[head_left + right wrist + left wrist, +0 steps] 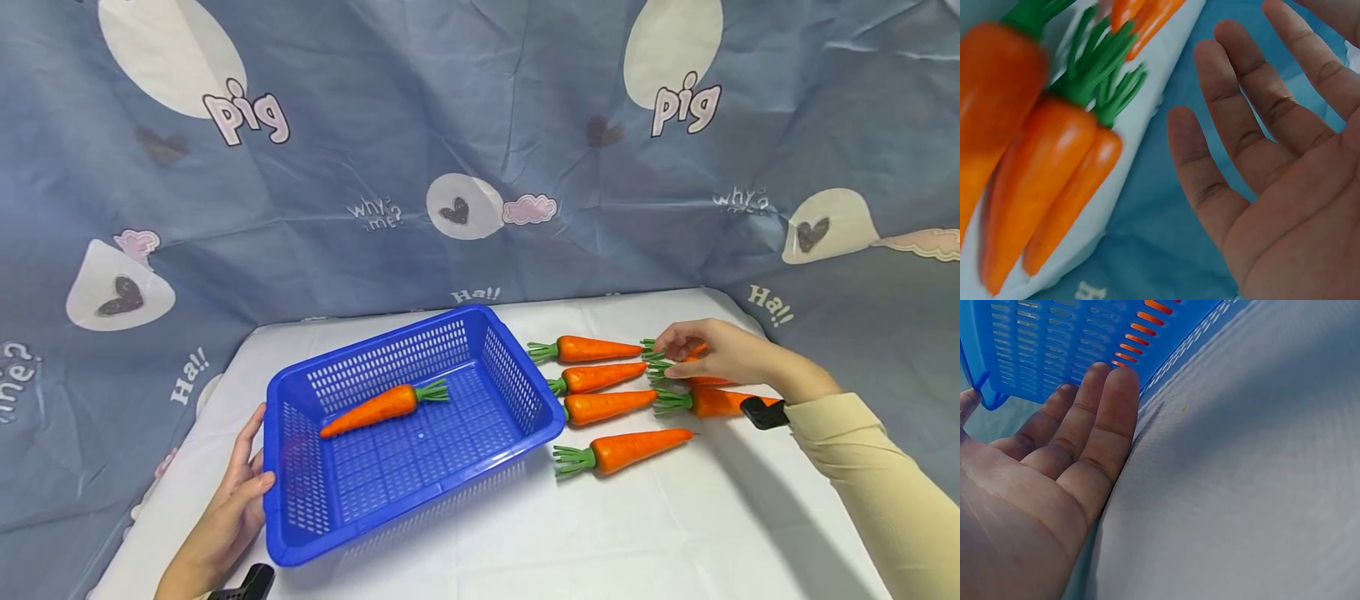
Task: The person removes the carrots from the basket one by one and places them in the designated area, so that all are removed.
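Note:
A blue plastic basket with slotted sides stands on the table with one carrot inside. My left hand is at the basket's left side, its fingertips against the outer wall and its thumb at the rim. Over the right-hand group of carrots, my right hand hovers with spread fingers and nothing held, partly hiding them. In the right wrist view, orange carrots with green tops lie beside that hand, apart from its fingers. A separate carrot lies nearest the front.
Between basket and right hand, more carrots, including a back one, lie in a column. A white cloth covers the table. Behind hangs a blue-grey printed curtain, which meets the table's back edge.

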A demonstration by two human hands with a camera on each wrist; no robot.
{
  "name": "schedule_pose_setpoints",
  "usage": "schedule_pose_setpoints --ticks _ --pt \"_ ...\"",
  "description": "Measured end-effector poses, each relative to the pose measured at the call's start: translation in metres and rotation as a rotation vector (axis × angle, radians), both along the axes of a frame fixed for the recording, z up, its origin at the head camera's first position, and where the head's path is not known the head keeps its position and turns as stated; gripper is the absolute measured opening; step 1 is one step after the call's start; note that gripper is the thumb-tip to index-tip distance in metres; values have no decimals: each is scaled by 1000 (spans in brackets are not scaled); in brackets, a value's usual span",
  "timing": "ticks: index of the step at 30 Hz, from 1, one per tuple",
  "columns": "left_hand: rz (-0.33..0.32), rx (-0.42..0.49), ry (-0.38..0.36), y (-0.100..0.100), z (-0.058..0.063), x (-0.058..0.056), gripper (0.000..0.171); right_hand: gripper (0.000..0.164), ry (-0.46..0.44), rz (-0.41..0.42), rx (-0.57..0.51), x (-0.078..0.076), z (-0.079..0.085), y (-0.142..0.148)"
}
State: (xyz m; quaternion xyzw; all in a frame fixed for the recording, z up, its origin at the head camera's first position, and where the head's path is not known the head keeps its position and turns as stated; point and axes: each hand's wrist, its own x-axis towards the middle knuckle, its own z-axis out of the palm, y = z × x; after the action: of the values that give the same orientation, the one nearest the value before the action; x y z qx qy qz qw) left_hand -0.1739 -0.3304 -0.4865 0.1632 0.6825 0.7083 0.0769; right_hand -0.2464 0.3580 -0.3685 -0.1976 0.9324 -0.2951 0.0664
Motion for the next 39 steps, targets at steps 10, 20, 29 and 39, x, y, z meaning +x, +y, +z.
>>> schedule_pose_setpoints --ticks 10,20,29,39 --pt "-17 28 8 4 2 -1 80 26 27 69 -9 -14 14 -47" --pt "20 -40 -29 4 3 0 81 27 13 154 6 -31 22 -102" --pt "28 -16 -15 2 4 1 81 30 -5 228 35 -41 35 -152" --pt "24 -25 -6 3 5 2 82 35 -21 298 67 -46 37 -204"
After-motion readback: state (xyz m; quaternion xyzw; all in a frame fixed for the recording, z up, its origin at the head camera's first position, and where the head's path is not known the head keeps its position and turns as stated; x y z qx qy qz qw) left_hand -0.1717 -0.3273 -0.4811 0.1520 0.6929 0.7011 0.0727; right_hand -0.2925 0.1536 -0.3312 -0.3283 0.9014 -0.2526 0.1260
